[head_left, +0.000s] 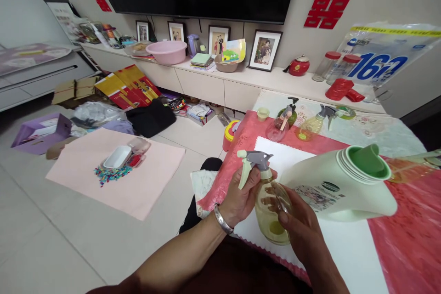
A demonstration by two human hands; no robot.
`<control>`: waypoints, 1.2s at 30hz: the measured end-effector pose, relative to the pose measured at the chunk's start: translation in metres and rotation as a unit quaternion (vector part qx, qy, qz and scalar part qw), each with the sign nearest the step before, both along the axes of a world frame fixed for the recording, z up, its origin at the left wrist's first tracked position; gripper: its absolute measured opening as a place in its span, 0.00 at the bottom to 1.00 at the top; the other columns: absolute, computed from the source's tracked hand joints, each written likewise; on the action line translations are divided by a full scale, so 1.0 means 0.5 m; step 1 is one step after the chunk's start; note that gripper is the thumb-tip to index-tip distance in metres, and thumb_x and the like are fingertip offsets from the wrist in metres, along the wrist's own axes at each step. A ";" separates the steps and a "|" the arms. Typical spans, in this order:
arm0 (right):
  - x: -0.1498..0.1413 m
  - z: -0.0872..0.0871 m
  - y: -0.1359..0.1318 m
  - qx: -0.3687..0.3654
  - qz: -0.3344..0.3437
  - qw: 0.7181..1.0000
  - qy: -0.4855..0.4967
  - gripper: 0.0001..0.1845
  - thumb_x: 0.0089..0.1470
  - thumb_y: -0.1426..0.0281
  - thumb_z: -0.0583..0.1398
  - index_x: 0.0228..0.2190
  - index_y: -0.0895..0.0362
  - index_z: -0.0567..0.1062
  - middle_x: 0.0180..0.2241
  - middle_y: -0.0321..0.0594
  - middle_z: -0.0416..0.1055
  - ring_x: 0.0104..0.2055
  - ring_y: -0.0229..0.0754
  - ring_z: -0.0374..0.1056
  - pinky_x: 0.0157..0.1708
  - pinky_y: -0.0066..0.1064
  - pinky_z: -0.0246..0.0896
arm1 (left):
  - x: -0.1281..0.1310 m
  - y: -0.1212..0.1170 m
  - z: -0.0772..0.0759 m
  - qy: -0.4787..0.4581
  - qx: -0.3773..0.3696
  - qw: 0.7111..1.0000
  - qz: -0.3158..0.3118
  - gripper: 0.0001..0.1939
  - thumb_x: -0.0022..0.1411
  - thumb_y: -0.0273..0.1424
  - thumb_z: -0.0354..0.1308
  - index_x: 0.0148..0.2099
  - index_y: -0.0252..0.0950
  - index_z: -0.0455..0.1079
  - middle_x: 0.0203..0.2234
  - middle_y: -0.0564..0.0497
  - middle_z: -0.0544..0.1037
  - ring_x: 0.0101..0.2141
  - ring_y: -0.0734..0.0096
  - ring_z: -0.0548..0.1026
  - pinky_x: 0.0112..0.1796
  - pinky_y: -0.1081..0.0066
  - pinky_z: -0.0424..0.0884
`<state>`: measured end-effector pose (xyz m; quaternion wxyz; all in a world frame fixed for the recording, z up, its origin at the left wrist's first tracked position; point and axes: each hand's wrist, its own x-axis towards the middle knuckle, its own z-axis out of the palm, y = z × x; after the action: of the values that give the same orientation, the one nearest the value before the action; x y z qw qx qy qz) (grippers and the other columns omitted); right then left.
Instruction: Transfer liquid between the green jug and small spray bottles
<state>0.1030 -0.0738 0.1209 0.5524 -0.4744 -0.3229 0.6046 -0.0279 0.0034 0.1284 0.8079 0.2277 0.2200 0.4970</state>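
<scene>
A clear yellowish spray bottle (pixel 268 211) with a grey and pale green trigger head is held tilted above the table's near edge. My left hand (pixel 243 188) is closed around its neck, just under the trigger. My right hand (pixel 299 213) wraps the side of the bottle's body, thumb in front and fingers behind the clear wall. Just right of the hands stands a large pale green jug (pixel 330 188), its mouth open, with a darker green piece in the opening. A white sheet (pixel 351 243) lies beneath the jug and the hands.
Behind the sheet on the red tablecloth (pixel 237 140) stand a pinkish bottle (pixel 277 128), a yellow spray bottle (pixel 312 124) and a small cup (pixel 262 114). An orange-tinted bottle (pixel 413 167) lies at the right. On the floor, a pink sheet (pixel 151 188) carries colourful bits (pixel 112 174) and a white tray (pixel 117 157).
</scene>
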 end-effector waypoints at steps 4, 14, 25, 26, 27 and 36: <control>-0.004 0.002 0.001 0.001 -0.017 1.000 0.010 0.37 0.43 0.56 0.72 0.54 0.55 0.71 0.54 0.47 0.65 0.54 0.53 0.63 0.54 0.40 0.61 | 0.004 0.004 0.007 0.008 0.003 1.000 -0.025 0.19 0.56 0.43 0.67 0.44 0.35 0.75 0.37 0.46 0.79 0.39 0.61 0.77 0.41 0.64 0.70; -0.013 -0.001 0.009 0.002 -0.014 0.998 0.058 0.38 0.42 0.57 0.73 0.53 0.55 0.72 0.54 0.47 0.65 0.55 0.54 0.63 0.52 0.38 0.64 | 0.005 0.017 0.016 0.015 -0.022 1.000 -0.011 0.22 0.46 0.37 0.75 0.43 0.36 0.77 0.38 0.49 0.78 0.39 0.66 0.76 0.46 0.64 0.69; -0.012 -0.030 0.009 0.045 0.024 0.994 0.094 0.34 0.46 0.59 0.71 0.54 0.54 0.72 0.54 0.48 0.65 0.56 0.54 0.63 0.55 0.42 0.63 | -0.001 0.011 0.016 0.032 0.036 0.999 -0.021 0.17 0.57 0.42 0.67 0.39 0.32 0.74 0.31 0.46 0.80 0.30 0.68 0.77 0.33 0.71 0.70; -0.011 -0.034 0.008 0.047 0.026 0.994 0.095 0.34 0.46 0.59 0.71 0.54 0.54 0.72 0.54 0.48 0.65 0.56 0.54 0.63 0.54 0.42 0.63 | -0.001 0.010 0.016 0.040 0.050 0.998 -0.025 0.18 0.59 0.43 0.64 0.39 0.31 0.74 0.31 0.45 0.80 0.29 0.68 0.77 0.31 0.71 0.70; -0.010 -0.037 0.008 0.048 0.027 0.994 0.095 0.34 0.46 0.60 0.71 0.54 0.54 0.72 0.54 0.47 0.65 0.56 0.54 0.63 0.55 0.42 0.63 | -0.001 0.009 0.016 0.048 0.059 0.997 -0.028 0.19 0.61 0.44 0.62 0.39 0.31 0.75 0.32 0.44 0.80 0.29 0.68 0.77 0.30 0.71 0.70; -0.011 -0.037 0.001 0.065 0.019 0.993 0.101 0.33 0.48 0.60 0.70 0.55 0.52 0.71 0.55 0.46 0.64 0.57 0.53 0.62 0.56 0.42 0.61 | 0.012 -0.003 0.005 0.031 0.008 0.999 0.009 0.20 0.52 0.42 0.71 0.43 0.34 0.77 0.34 0.45 0.81 0.34 0.65 0.77 0.36 0.68 0.72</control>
<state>0.0976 -0.0735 0.1025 0.6003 -0.3680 -0.3129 0.6374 -0.0219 0.0017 0.1310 0.7941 0.2478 0.2434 0.4987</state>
